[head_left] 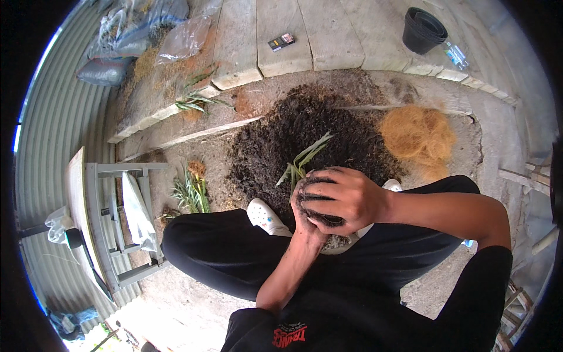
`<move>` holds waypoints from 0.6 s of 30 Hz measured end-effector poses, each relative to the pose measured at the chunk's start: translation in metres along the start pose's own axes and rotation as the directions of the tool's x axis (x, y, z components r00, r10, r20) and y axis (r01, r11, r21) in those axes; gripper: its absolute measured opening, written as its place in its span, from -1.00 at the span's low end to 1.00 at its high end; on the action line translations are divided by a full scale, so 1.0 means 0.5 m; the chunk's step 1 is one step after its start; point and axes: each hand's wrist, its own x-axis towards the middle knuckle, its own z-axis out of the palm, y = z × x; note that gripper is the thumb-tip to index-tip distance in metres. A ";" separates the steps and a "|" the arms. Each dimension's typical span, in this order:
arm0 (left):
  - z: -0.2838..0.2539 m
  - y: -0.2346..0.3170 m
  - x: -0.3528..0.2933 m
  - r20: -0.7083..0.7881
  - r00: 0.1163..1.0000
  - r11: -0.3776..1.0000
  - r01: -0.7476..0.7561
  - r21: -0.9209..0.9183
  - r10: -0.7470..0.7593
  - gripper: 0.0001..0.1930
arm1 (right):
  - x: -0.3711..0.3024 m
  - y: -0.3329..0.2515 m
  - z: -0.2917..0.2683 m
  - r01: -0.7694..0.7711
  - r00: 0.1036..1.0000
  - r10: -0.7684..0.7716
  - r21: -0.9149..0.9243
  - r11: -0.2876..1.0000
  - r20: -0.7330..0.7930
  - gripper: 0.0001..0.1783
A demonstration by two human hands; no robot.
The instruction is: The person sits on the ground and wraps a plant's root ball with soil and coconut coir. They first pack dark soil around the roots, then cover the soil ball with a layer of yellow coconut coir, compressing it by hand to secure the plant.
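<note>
My left hand and my right hand are cupped together around a ball of dark soil, which shows between the right fingers. From the top of my hands stick out the long grey-green leaves of a small plant; its base is hidden by my grip. The right hand lies over the ball with curled fingers, while the left wraps it from the left and below, most of its fingers covered. Just beyond my hands spreads a heap of loose dark soil on the floor.
Orange-brown fibre lies right of the heap. Leafy plants rest at the left, another by the concrete ledge. Farther off are black pots, a plastic bottle, a small pack and sacks. A bench stands left.
</note>
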 end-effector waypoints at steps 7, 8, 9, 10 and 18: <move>-0.015 0.008 0.005 0.019 0.999 0.999 0.029 -0.014 -0.029 -0.67 | 0.014 -0.001 0.005 -0.035 0.999 0.035 0.012 0.999 -0.013 -0.61; -0.011 0.009 0.003 -0.001 0.998 0.997 0.063 -0.050 -0.063 -0.65 | 0.019 -0.005 0.000 -0.037 0.999 0.037 -0.013 0.999 0.024 -0.59; -0.008 0.011 -0.001 -0.022 0.995 0.991 0.097 -0.090 -0.099 -0.62 | 0.026 -0.011 -0.007 -0.038 0.997 0.040 -0.036 0.999 0.064 -0.58; -0.013 0.012 -0.001 0.041 0.990 0.980 0.137 -0.144 -0.132 -0.61 | 0.032 -0.019 -0.018 -0.022 0.997 0.027 -0.064 0.998 0.077 -0.57; -0.016 0.016 -0.018 0.128 0.973 0.969 0.208 -0.132 -0.191 -0.55 | 0.048 -0.039 -0.032 0.135 0.985 -0.117 -0.138 0.981 0.130 -0.59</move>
